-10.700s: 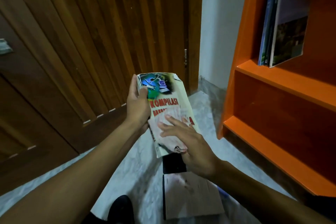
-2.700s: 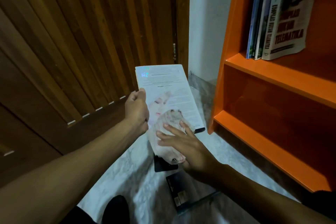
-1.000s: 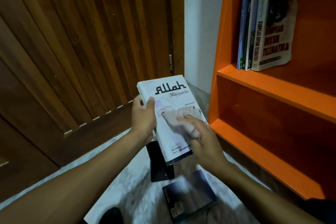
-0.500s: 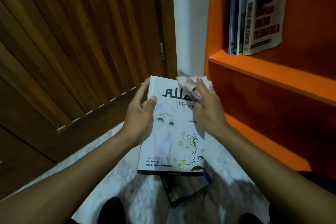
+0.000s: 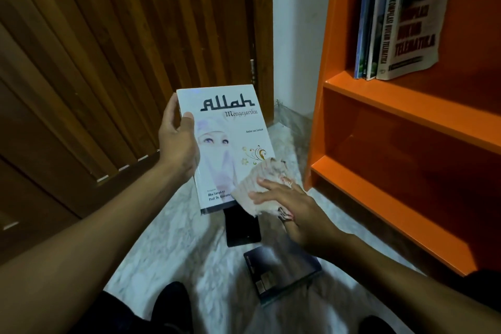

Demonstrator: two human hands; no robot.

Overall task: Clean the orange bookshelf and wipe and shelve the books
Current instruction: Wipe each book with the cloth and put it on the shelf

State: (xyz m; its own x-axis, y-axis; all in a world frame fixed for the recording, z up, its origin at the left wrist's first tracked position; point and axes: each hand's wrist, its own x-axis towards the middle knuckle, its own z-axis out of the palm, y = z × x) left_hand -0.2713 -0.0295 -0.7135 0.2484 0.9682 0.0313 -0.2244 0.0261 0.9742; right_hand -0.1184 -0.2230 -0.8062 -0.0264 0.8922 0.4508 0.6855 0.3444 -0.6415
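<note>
Marble floor [image 5: 168, 249], 2 dark books [image 5: 282, 274] (beneath held white book [image 5: 230, 149]), orange bookshelf [image 5: 406, 106]

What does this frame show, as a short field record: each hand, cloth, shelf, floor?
left hand: grip on the white book at its left edge
right hand: fingers pressing the cloth on the cover's lower right corner
orange bookshelf: a few shelved books upright on the upper shelf
floor: two dark books lying flat

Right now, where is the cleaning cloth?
In the head view the cloth lies pressed under the right hand on the lower right corner of the white book, which the left hand grips, left of the orange bookshelf.
</note>
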